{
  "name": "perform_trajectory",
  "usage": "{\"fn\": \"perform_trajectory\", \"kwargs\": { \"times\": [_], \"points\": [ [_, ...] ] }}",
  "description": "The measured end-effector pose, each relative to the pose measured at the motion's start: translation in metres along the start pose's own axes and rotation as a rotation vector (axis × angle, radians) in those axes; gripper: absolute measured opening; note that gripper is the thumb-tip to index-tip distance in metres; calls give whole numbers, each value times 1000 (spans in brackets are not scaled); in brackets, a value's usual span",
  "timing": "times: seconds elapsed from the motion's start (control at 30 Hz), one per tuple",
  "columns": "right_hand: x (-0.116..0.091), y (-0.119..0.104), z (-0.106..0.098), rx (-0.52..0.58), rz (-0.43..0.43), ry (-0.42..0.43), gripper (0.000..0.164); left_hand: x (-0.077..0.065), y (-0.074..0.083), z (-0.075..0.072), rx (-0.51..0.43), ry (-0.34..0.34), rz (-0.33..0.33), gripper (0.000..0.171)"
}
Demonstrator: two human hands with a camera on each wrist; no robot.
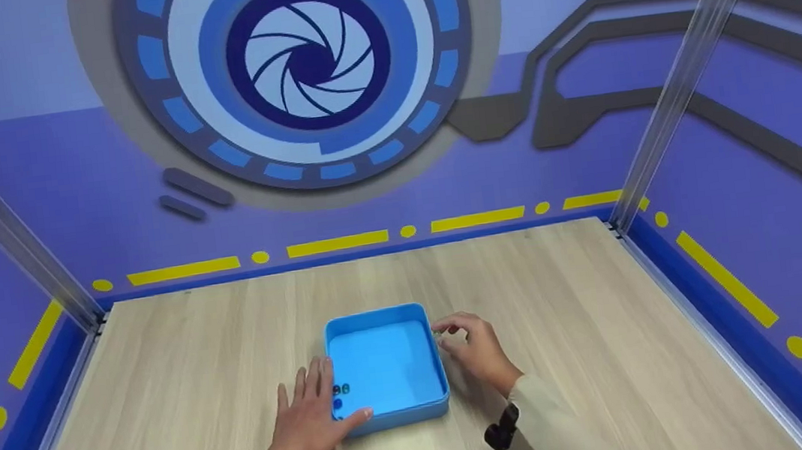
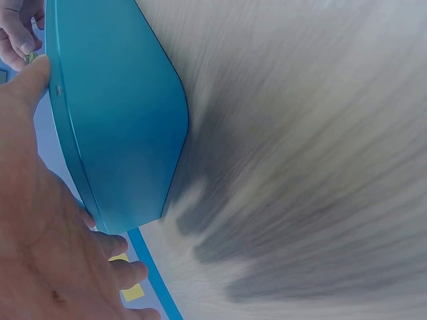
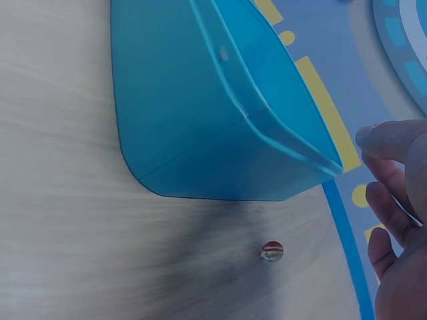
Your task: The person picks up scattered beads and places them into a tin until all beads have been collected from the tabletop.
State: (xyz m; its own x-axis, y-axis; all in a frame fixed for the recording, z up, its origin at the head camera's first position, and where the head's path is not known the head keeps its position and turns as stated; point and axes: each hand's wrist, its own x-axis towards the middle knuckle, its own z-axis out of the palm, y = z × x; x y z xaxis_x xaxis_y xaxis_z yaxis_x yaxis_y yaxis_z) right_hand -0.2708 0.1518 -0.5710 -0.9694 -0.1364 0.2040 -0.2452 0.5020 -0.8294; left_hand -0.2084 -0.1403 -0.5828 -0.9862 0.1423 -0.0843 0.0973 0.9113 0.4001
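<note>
A blue square box (image 1: 387,366) stands on the wooden table, open at the top. Several small dark marbles (image 1: 338,403) lie inside it by the left wall. My left hand (image 1: 306,421) rests against the box's left side, fingers straight and spread, thumb laid over the front rim. Just outside the right wall, my right hand (image 1: 481,348) pinches a small greenish marble (image 2: 30,59) between fingertips and thumb. In the right wrist view, a clear marble with a red-brown stripe (image 3: 271,251) shows beside the box, below that hand.
The pale wooden table (image 1: 212,352) surrounds the box. Purple-blue printed panels (image 1: 49,182) stand behind and at both sides, with metal posts (image 1: 685,72) at the back corners. A black device (image 1: 501,431) sits on the right wrist.
</note>
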Motion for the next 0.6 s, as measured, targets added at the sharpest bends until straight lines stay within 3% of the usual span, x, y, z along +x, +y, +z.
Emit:
{"fn": "perform_trajectory", "kwargs": {
  "times": [0.6],
  "points": [
    [7,-3,3,-49,-10,-15,21,0,0,-1,2,1,-1,111]
  ]
}}
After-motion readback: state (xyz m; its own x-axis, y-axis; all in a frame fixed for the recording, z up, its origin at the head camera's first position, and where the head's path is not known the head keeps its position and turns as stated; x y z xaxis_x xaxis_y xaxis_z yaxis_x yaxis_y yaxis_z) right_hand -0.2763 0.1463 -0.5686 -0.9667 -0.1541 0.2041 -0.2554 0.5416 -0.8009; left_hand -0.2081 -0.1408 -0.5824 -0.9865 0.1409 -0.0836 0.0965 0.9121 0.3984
